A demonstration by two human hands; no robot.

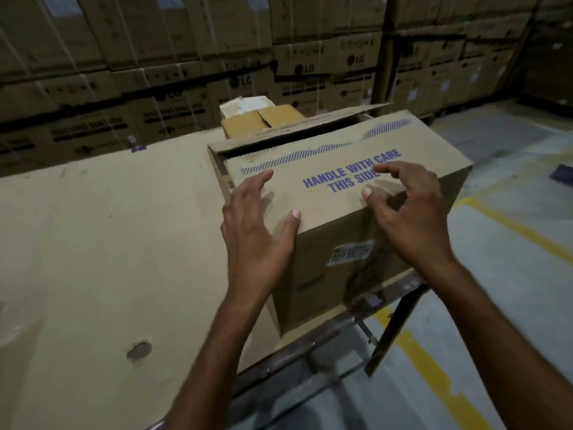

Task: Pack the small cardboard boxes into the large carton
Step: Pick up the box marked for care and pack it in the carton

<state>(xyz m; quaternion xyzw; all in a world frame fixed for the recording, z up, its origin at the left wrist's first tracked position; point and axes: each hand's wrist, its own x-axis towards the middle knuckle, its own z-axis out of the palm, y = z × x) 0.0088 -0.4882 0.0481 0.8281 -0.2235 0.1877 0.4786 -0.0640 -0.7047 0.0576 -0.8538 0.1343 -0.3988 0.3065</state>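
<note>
The large carton (335,193), brown with blue "HANDLE WITH CARE THIS SIDE" print, stands at the right end of a cardboard-covered table (102,243). Its near top flap lies folded down; the far flap (297,128) stands partly raised, leaving a dark gap along the far edge. My left hand (257,225) hovers with fingers spread over the carton's near left corner, thumb near the top edge. My right hand (409,209) is curled, fingers apart, over the near right part of the top. Neither hand holds anything. A small cardboard box (263,119) sits just behind the carton.
A white box or paper (245,105) lies behind the small box. Stacked, strapped appliance cartons (186,72) form a wall at the back. The table's metal frame (325,339) shows under the carton. Grey floor with yellow lines (511,228) lies to the right.
</note>
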